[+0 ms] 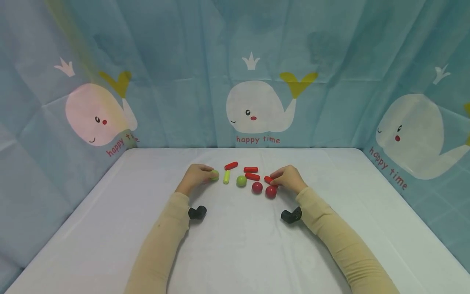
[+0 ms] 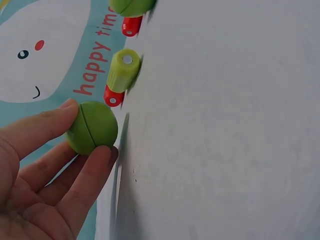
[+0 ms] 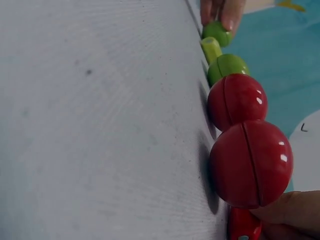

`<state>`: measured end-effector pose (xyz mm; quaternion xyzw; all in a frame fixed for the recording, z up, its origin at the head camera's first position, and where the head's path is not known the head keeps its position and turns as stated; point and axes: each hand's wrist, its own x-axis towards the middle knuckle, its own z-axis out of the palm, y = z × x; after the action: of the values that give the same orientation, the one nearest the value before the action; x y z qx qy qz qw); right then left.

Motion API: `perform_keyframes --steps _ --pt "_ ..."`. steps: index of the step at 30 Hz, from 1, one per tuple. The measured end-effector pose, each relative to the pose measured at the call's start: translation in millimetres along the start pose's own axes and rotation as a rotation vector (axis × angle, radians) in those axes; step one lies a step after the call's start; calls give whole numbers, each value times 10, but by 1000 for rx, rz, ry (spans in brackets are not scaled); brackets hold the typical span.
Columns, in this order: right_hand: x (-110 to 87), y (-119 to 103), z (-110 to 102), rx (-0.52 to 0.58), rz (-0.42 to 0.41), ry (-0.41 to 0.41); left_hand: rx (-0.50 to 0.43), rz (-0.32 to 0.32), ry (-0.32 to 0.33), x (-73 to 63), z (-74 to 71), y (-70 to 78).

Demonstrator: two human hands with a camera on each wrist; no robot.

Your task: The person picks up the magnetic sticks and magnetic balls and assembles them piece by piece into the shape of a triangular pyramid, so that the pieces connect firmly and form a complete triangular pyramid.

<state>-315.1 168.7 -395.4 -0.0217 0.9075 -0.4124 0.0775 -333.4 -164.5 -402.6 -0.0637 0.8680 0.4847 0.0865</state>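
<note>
My beige fabric sleeves (image 1: 158, 241) lie nearest. Just left of the yellow-green ribbed stick (image 1: 226, 177), my left hand (image 1: 195, 176) pinches a grooved green ball (image 2: 92, 127); well right of that stick, my right hand (image 1: 291, 178) pinches a glossy red cylinder (image 1: 268, 179).

Head view looks forward, downward; wrist views (nearer) share the held green ball (image 2: 94, 126).

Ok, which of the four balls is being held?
The leftmost green ball in the head view: the left hand pinches it. The other green ball and the two red balls sit on the white tabletop, held by neither hand.
</note>
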Motion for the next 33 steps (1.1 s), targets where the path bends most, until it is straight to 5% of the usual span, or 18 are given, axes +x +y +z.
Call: perform_keyframes --steps 13,33 --pt "-66 -67 -64 35 4 42 -289 -20 -2 -104 147 131" --pt "-204 -232 59 91 -58 35 -346 45 -43 -207 423 297"
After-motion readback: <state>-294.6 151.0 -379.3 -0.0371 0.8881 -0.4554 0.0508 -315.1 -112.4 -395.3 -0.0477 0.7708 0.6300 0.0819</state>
